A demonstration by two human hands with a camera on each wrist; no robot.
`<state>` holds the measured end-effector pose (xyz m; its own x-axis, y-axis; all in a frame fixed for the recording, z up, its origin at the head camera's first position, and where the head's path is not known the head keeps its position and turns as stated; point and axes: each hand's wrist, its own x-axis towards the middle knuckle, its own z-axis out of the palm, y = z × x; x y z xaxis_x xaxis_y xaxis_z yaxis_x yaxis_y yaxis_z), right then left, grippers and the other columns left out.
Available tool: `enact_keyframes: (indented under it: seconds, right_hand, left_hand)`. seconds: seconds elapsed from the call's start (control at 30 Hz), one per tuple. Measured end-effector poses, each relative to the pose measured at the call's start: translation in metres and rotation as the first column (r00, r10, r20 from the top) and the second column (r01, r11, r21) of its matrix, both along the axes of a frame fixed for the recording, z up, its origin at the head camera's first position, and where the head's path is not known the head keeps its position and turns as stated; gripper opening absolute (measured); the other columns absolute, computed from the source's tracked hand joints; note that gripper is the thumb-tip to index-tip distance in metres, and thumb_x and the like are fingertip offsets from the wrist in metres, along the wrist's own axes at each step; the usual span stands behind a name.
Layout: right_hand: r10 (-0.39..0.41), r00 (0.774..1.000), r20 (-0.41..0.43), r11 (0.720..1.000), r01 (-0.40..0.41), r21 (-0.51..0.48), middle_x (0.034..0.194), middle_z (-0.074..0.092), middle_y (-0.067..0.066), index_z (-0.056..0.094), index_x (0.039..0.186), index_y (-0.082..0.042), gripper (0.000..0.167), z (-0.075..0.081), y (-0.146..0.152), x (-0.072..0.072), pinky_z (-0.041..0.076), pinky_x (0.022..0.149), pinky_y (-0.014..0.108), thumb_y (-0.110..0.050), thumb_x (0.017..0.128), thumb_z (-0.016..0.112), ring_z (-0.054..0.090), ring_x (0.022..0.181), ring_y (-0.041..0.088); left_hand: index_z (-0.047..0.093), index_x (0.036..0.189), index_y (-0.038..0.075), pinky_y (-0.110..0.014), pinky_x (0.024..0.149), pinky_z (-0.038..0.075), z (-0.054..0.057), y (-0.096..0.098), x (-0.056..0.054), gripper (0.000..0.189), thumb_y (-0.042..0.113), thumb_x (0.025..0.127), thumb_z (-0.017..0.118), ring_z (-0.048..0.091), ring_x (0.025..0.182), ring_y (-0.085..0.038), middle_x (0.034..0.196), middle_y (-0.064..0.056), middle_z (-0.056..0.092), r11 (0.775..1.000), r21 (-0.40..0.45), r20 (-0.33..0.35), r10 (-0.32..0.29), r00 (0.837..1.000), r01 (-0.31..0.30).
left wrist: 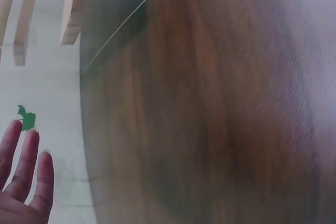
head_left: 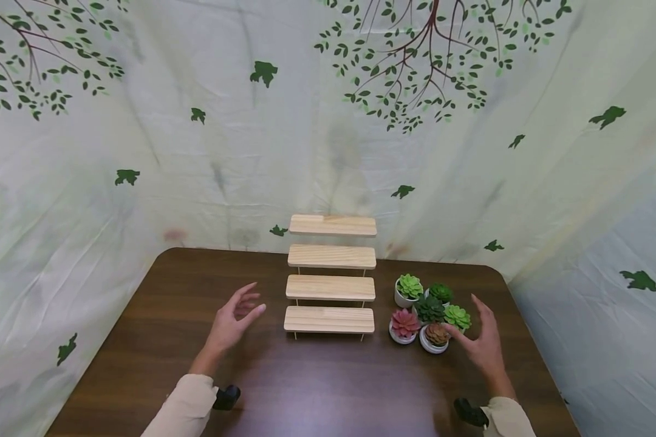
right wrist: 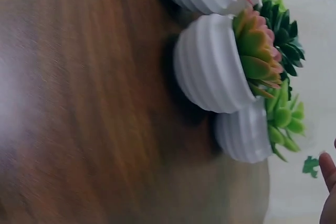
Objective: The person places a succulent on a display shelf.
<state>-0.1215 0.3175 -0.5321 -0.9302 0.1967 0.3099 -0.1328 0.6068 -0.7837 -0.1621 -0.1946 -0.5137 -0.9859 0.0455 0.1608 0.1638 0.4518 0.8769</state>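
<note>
On the right of the table stand several small succulents in ribbed white pots, grouped close together: a pink one [head_left: 404, 323], a brownish one [head_left: 437, 334], dark green ones [head_left: 429, 309] and light green ones [head_left: 409, 286]. My right hand [head_left: 483, 343] is just right of this group, thumb and fingers spread, holding nothing. In the right wrist view the brownish succulent's pot [right wrist: 212, 64] is nearest, and a fingertip shows at the right edge. My left hand [head_left: 232, 321] hovers over the table left of the stepped wooden stand [head_left: 330, 320], fingers relaxed and holding nothing.
The stand has several pale wooden shelves [head_left: 330, 226] rising toward the back on thin metal legs. It stands on a dark brown table [head_left: 328, 376] with rounded corners. Behind hangs a pale cloth [head_left: 328, 139] printed with leaves and branches.
</note>
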Motion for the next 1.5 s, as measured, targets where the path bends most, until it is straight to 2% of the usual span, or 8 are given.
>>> enact_keyframes:
  seconds: [0.17, 0.3, 0.47, 0.6, 0.77, 0.97, 1.2, 1.5]
  right_hand:
    - [-0.067, 0.998, 0.003, 0.997, 0.067, -0.048, 0.140, 0.040, 0.024, 0.035, 0.145, -0.002, 0.079, -0.008, -0.008, 0.006, 0.034, 0.098, 0.056, -0.010, 0.079, 0.079, 0.038, 0.126, 0.038]
    - [-0.118, 0.993, -0.007, 0.990, 0.117, -0.079, 0.136, 0.045, 0.023, 0.040, 0.142, -0.002, 0.075, -0.015, -0.013, 0.013, 0.036, 0.095, 0.040, -0.008, 0.078, 0.079, 0.043, 0.119, 0.031]
    - [-0.167, 0.986, -0.026, 0.978, 0.163, -0.130, 0.130, 0.049, 0.021, 0.041, 0.141, -0.002, 0.075, -0.027, -0.018, 0.018, 0.038, 0.088, 0.033, -0.003, 0.077, 0.079, 0.046, 0.108, 0.027]
    - [-0.198, 0.979, -0.056, 0.965, 0.184, -0.188, 0.122, 0.053, 0.022, 0.042, 0.137, 0.003, 0.073, -0.034, -0.025, 0.022, 0.041, 0.083, 0.021, 0.001, 0.074, 0.080, 0.048, 0.102, 0.020]
    - [-0.212, 0.973, -0.093, 0.956, 0.187, -0.226, 0.111, 0.055, 0.023, 0.045, 0.128, 0.011, 0.064, -0.034, -0.039, 0.029, 0.039, 0.076, 0.007, 0.007, 0.073, 0.078, 0.049, 0.096, 0.009]
    - [-0.210, 0.975, -0.075, 0.947, 0.184, -0.262, 0.109, 0.057, 0.017, 0.048, 0.125, 0.008, 0.058, -0.058, -0.038, 0.028, 0.041, 0.077, 0.010, 0.004, 0.075, 0.079, 0.049, 0.095, 0.007]
    - [-0.219, 0.975, 0.032, 0.937, 0.219, -0.273, 0.114, 0.057, 0.018, 0.049, 0.128, 0.005, 0.059, -0.066, -0.041, 0.031, 0.041, 0.077, 0.011, -0.001, 0.077, 0.079, 0.050, 0.096, 0.012]
    - [-0.182, 0.975, 0.124, 0.936, 0.211, -0.281, 0.126, 0.055, 0.019, 0.046, 0.134, 0.001, 0.067, -0.071, -0.041, 0.028, 0.039, 0.081, 0.012, -0.006, 0.077, 0.080, 0.048, 0.102, 0.009]
  left_hand:
    - [0.048, 0.138, 0.005, -0.036, 0.088, 0.051, -0.002, 0.011, 0.006, 0.050, 0.012, 0.092, 0.066, 0.062, 0.101, -0.028, 0.118, -0.019, 0.064, 0.998, 0.067, 0.009, -0.011, 1.000, 0.011]
    - [0.047, 0.137, -0.001, -0.028, 0.085, 0.051, -0.002, 0.019, 0.011, 0.050, 0.009, 0.092, 0.065, 0.062, 0.101, -0.027, 0.119, -0.026, 0.062, 0.986, 0.168, 0.070, -0.020, 0.997, 0.008]
    - [0.044, 0.140, 0.004, -0.019, 0.081, 0.048, -0.024, 0.026, 0.009, 0.053, 0.012, 0.092, 0.065, 0.063, 0.097, -0.013, 0.123, -0.028, 0.059, 0.965, 0.261, 0.148, 0.004, 0.989, -0.043]
    - [0.035, 0.143, 0.001, -0.022, 0.080, 0.050, -0.038, 0.031, 0.008, 0.057, 0.008, 0.093, 0.063, 0.063, 0.095, -0.012, 0.124, -0.031, 0.056, 0.937, 0.345, 0.160, -0.006, 0.987, -0.050]
    - [0.033, 0.144, 0.000, -0.031, 0.081, 0.052, -0.046, 0.038, 0.011, 0.056, 0.008, 0.095, 0.060, 0.062, 0.099, -0.018, 0.127, -0.031, 0.054, 0.915, 0.397, 0.216, -0.020, 0.976, -0.070]
    - [0.036, 0.143, -0.004, -0.036, 0.084, 0.054, -0.055, 0.045, 0.014, 0.053, 0.011, 0.097, 0.058, 0.061, 0.104, -0.031, 0.131, -0.030, 0.052, 0.902, 0.418, 0.301, -0.023, 0.953, -0.110]
    - [0.045, 0.135, -0.009, -0.031, 0.076, 0.056, -0.061, 0.052, 0.014, 0.045, 0.007, 0.095, 0.059, 0.064, 0.088, -0.019, 0.120, -0.027, 0.059, 0.876, 0.464, 0.311, -0.020, 0.950, -0.134]
    - [0.045, 0.132, -0.015, -0.029, 0.070, 0.058, -0.070, 0.058, 0.014, 0.045, 0.005, 0.094, 0.060, 0.066, 0.076, -0.016, 0.098, -0.011, 0.067, 0.833, 0.535, 0.318, -0.046, 0.947, -0.139]
